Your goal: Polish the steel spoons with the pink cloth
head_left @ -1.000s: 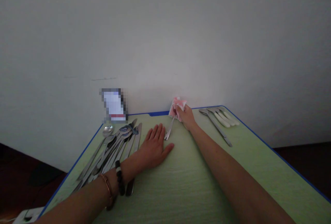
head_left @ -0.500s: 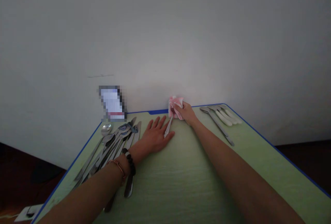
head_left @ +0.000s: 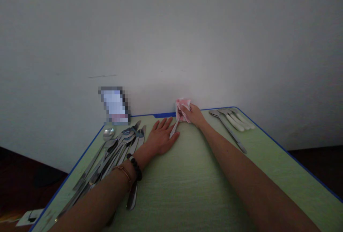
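My right hand is closed around a pink and white cloth at the far edge of the table. The cloth is wrapped about the head of a piece of metal cutlery, so its kind is mostly hidden. Its silvery handle slants toward me, between the thumb and forefinger of my left hand. That hand lies flat on the tabletop with its fingers spread. Left of it is a pile of metal spoons and knives, partly covered by my left forearm.
A phone with a blurred screen leans against the wall at the back left. On the right lie a long metal spoon and several white-handled utensils. The green table has a blue rim and meets the wall.
The cloth has shifted slightly in my right hand around the cutlery's head. My left hand stays spread on the table. The view has moved a little.
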The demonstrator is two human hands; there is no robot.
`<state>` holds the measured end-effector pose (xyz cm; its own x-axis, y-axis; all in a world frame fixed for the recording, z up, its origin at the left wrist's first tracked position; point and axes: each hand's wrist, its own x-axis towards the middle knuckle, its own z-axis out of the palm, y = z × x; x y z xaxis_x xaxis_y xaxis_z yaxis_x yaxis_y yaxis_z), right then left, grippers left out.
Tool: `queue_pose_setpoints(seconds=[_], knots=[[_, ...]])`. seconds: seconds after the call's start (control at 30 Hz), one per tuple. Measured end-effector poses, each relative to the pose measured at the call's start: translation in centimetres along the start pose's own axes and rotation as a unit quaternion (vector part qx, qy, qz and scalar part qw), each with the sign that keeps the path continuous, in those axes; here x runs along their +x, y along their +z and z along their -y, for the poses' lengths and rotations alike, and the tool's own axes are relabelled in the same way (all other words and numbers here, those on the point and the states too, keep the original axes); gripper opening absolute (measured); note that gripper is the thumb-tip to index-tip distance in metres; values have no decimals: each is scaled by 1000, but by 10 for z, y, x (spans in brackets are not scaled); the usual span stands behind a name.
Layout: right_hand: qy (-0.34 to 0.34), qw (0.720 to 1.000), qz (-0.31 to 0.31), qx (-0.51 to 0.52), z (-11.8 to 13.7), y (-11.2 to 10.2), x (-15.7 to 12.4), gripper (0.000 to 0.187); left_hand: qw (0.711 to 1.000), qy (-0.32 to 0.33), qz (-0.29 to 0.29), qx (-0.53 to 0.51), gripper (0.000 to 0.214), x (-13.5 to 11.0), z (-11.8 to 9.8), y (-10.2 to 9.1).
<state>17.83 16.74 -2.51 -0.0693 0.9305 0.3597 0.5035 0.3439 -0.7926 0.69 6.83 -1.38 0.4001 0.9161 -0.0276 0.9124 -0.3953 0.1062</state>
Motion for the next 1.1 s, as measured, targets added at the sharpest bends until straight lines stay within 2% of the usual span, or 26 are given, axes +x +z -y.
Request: queue_pose_setpoints(seconds=[0.27, 0.8, 1.1], knots=[[12, 999, -17, -29, 1, 0, -2, 36, 1000, -1, 30, 0, 65, 5, 0, 2], [32, 998, -11, -56, 3, 2, 8, 39, 1000, -9, 12, -24, 64, 4, -2, 4], [37, 994, -30, -102, 4, 6, 3, 33, 998, 21, 61, -19, 70, 3, 3, -6]])
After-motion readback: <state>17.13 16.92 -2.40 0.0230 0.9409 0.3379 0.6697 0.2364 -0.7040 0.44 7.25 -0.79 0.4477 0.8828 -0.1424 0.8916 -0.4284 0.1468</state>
